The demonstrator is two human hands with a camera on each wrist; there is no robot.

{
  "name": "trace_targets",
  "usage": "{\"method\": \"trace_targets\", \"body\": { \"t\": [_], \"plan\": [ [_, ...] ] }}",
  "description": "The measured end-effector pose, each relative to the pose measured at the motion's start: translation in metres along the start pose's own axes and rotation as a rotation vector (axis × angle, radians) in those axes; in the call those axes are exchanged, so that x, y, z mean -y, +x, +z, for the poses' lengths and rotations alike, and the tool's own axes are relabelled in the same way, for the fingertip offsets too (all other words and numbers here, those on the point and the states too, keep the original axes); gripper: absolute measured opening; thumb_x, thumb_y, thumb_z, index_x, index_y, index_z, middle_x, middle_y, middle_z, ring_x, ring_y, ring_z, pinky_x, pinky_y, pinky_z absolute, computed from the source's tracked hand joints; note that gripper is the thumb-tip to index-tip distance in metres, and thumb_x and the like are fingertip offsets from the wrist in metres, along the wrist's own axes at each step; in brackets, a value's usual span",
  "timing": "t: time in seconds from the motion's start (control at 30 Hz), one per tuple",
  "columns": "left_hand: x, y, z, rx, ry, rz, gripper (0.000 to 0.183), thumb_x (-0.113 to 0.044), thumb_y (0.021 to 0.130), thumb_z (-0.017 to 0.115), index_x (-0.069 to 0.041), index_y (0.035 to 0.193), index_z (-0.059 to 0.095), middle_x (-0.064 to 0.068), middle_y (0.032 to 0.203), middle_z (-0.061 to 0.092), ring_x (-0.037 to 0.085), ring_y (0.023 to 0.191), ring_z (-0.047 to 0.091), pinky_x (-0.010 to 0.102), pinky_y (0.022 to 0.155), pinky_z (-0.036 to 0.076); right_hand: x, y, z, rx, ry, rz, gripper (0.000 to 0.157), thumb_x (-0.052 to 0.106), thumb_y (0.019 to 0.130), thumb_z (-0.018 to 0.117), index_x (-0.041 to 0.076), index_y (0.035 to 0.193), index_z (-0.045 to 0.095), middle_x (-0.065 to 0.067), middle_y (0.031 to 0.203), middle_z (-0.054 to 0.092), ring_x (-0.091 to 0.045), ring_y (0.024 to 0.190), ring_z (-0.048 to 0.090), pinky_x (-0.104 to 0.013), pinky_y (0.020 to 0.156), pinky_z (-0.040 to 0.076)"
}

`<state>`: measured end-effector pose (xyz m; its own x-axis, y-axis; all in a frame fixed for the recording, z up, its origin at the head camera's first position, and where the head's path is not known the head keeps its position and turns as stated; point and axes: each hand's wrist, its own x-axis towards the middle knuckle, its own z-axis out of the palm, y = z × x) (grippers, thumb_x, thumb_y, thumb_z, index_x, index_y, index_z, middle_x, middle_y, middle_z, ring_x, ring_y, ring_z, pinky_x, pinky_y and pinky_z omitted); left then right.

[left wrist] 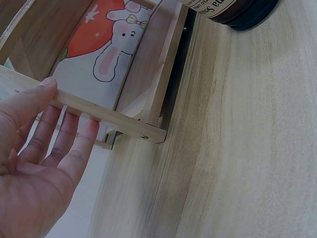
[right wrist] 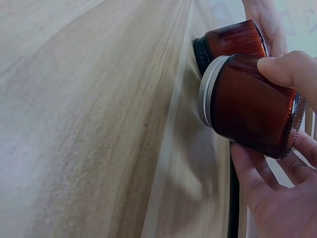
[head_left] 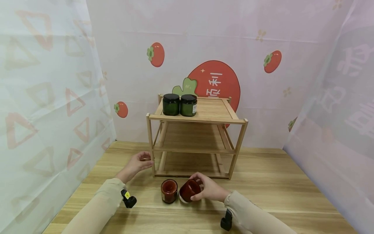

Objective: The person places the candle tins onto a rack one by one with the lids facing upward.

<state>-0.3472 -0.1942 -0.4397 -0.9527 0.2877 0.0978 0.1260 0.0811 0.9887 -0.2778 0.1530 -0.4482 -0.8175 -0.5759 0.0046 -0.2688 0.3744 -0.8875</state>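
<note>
My left hand [head_left: 138, 166] grips the front left post of a three-tier wooden shelf [head_left: 194, 151], thumb on one side and fingers on the other, as the left wrist view shows. In my right hand [head_left: 208, 188] is an amber glass jar [head_left: 190, 189] with a silver lid [right wrist: 212, 91]. That jar is tilted, its lid end down near the table; whether it touches cannot be seen clearly. Just left of it, a second amber jar [head_left: 169, 191] with a dark lid [right wrist: 200, 55] stands lid-down on the table. Part of its label [left wrist: 214, 6] shows in the left wrist view.
Two green jars [head_left: 171, 105] with black lids stand side by side on the shelf's top tier, at the left. The wooden table [head_left: 271, 182] extends on both sides of the shelf. Printed cloth walls [head_left: 52, 97] enclose the back and sides.
</note>
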Motion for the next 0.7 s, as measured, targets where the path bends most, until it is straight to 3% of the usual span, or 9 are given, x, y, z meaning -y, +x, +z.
{"method": "trace_targets", "body": {
  "t": [0.2, 0.5, 0.7],
  "plan": [
    [0.000, 0.001, -0.001, 0.000, 0.003, -0.003, 0.040, -0.001, 0.090, 0.065, 0.009, 0.123, 0.045, 0.009, 0.109, 0.057, 0.012, 0.094, 0.063, 0.027, 0.089, 0.057, -0.002, -0.002, -0.001, 0.007, 0.007, -0.001, 0.064, 0.012, 0.077, 0.081, 0.004, 0.131, 0.048, -0.007, 0.120, 0.056, -0.022, 0.107, 0.054, -0.041, 0.090, 0.054],
    [0.001, 0.001, 0.000, -0.007, -0.008, -0.012, 0.039, 0.001, 0.090, 0.064, 0.009, 0.123, 0.045, 0.008, 0.108, 0.057, 0.012, 0.093, 0.063, 0.027, 0.089, 0.057, -0.003, -0.006, -0.005, -0.016, 0.007, 0.018, 0.058, 0.010, 0.074, 0.082, 0.006, 0.124, 0.053, -0.010, 0.114, 0.057, -0.022, 0.100, 0.058, -0.034, 0.083, 0.057],
    [-0.001, -0.001, 0.001, -0.011, 0.006, -0.011, 0.040, 0.000, 0.090, 0.064, 0.010, 0.124, 0.044, 0.009, 0.109, 0.057, 0.012, 0.094, 0.063, 0.028, 0.090, 0.057, -0.006, -0.012, -0.010, -0.033, -0.010, 0.040, 0.060, 0.008, 0.071, 0.084, 0.003, 0.121, 0.052, -0.011, 0.111, 0.059, -0.022, 0.101, 0.058, -0.039, 0.087, 0.055]
  ]
}}
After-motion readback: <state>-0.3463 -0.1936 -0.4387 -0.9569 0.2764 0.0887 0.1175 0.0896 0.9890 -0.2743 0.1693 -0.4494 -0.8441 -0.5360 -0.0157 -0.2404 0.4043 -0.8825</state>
